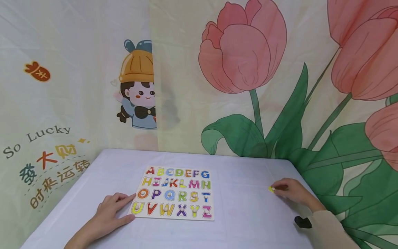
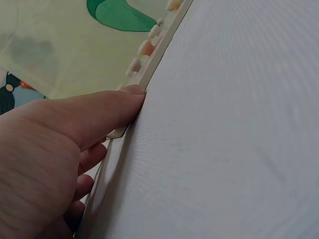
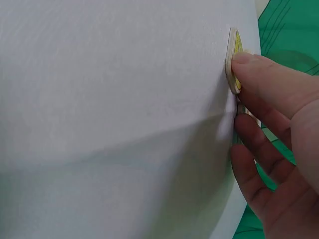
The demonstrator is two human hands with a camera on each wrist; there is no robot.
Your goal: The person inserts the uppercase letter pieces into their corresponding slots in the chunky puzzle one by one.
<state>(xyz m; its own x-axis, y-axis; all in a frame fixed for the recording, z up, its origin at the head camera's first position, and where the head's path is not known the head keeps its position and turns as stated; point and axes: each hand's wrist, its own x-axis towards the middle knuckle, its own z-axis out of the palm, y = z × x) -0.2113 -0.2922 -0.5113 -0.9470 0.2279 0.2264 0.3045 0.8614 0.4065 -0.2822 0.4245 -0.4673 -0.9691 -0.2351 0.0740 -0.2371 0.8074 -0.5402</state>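
Fingers of the left hand lie nearly straight and relaxed on the counter, their tips touching the lower left edge of the alphabet puzzle board; they press against it without curling round it. The left wrist view shows the thumb pushed flat against the board's thin wooden rim, with the small pegs of the letters standing up along the board toward the top of the frame.

At the right of the head view, the right hand rests on the counter well apart from the board. Its fingers touch a small yellow puzzle piece that lies flat on the white cloth. In the right wrist view one fingertip sits on the piece's top face, the other fingers loosely bent beside it; whether they pinch it cannot be told.

The board lies near the middle of the counter, its rows of coloured letters running from A to Z. Behind it hang curtains printed with pink tulips and a cartoon girl.
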